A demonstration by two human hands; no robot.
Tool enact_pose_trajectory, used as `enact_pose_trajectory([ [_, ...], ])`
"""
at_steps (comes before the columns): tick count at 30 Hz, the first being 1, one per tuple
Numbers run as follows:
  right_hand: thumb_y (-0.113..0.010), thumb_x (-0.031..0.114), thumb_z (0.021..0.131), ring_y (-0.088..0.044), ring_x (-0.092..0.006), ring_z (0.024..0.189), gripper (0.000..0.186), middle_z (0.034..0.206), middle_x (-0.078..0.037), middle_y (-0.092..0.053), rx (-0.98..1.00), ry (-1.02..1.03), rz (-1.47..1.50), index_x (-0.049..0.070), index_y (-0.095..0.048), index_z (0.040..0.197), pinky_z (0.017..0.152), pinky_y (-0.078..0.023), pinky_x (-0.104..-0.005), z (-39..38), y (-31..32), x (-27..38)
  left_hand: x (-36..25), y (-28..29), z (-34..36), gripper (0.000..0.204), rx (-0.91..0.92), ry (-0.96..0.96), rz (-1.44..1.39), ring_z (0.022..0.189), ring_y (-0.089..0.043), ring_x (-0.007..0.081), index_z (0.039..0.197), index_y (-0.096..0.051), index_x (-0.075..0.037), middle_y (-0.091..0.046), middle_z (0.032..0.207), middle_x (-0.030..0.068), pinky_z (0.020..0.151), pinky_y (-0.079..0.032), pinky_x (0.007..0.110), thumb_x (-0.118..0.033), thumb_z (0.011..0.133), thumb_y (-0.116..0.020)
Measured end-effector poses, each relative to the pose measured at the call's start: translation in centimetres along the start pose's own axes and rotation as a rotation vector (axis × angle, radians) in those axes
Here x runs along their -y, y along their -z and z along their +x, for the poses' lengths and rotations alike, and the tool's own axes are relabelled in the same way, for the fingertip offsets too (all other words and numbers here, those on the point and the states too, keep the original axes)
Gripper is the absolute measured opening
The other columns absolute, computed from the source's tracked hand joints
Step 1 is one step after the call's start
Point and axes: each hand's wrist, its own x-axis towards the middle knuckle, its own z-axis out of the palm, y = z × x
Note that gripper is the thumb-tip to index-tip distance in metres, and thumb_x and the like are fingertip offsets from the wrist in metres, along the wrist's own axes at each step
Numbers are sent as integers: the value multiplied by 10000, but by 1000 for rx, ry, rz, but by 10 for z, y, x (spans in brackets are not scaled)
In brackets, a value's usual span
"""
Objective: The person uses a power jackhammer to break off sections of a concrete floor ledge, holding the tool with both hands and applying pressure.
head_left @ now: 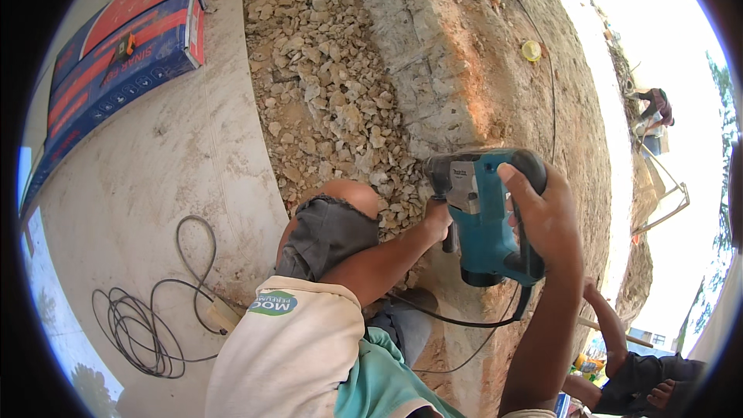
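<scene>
A teal and black demolition hammer (486, 220) is held across the middle of the view, its front end over a pale, chipped concrete strip (387, 46). My right hand (546, 220) grips its rear handle, thumb on top. My left hand (436, 218) is closed round the side handle at the front; the tool body partly hides it. A black cord runs from the rear handle down to the left. Broken stone rubble (325, 101) lies beside the strip and in front of my bare, bent knee (352, 196). The tool's bit is hidden.
Red and blue cartons (124, 62) rest on the pale slab (186, 108) at left. A coiled cable (147, 325) lies lower left. An earth bank rises right, with a thin cable and a small yellow round object (531, 51). Another person crouches lower right (642, 383); two others work farther off (654, 112).
</scene>
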Motion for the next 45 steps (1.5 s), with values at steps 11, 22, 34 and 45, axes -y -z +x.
enact_pose_trajectory([
  [11,-696,362,900,-582,-122,594,420,751,-44,-610,-321,-50,650,-16,-571,1032,561,-477,-247,-169,-56,-118,7,84,-110,295,-148,-166,744,714,-642,230,850,-648,5,-659,745,114,638,-457,416,-276,811,-729],
  [22,-683,327,918,-598,-117,669,380,819,-58,-624,-525,-18,852,2,-519,1028,610,-491,-253,-228,-94,-166,-1,72,-118,177,155,-531,957,750,-684,300,857,-657,9,-682,764,166,653,-499,407,-124,753,-712],
  [34,-777,296,832,-632,-175,637,401,742,-88,-635,-532,56,480,6,-550,990,595,-502,-312,-206,-118,-177,4,113,-67,321,295,-474,715,850,-637,180,1084,-641,-12,-687,957,89,776,-503,352,-96,790,-739],
  [45,-783,293,823,-658,-289,649,428,751,-153,-635,-439,-21,381,4,-535,1020,596,-513,-380,-158,-101,-154,15,151,-23,277,199,-155,488,832,-629,173,1091,-646,-28,-670,982,44,735,-502,370,-101,829,-703],
])
